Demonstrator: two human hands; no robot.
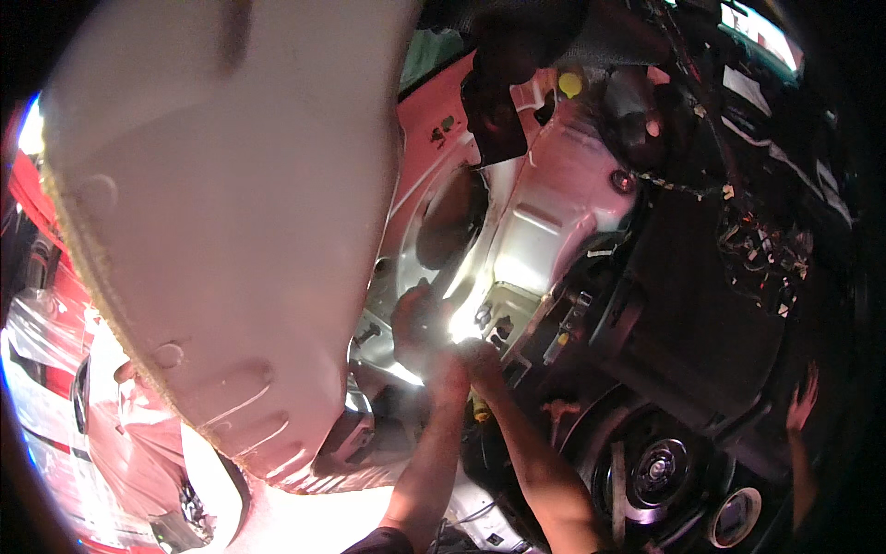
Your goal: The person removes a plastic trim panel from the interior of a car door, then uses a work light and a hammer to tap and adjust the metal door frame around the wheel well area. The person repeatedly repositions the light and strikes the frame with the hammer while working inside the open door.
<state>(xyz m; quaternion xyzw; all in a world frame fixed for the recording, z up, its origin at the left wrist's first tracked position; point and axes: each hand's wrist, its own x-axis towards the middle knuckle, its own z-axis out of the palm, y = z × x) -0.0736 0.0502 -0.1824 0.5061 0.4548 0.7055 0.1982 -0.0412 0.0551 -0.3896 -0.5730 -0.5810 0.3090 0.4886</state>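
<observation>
My left hand (422, 321) is a hazy, rounded shape by the pale metal side wall (388, 295), its fingers seemingly curled. Close beside it, my right hand (475, 356) is closed just under a very bright white light (466, 325). Glare and haze hide what either hand grips. Both forearms reach up from the lower edge into the bare interior of a car body. Above the hands, the metal wall has a large dark oval opening (452, 222). Next to the light lies a pale metal bracket area (512, 309) with small dark fittings.
A large pale panel (231, 231) fills the left. Loose wiring (766, 249) hangs at the far right. Below it are a dark trim piece (692, 360), a round wheel-like part (657, 466) and a roll of tape (736, 517). Another person's hand (805, 397) rests at the right edge.
</observation>
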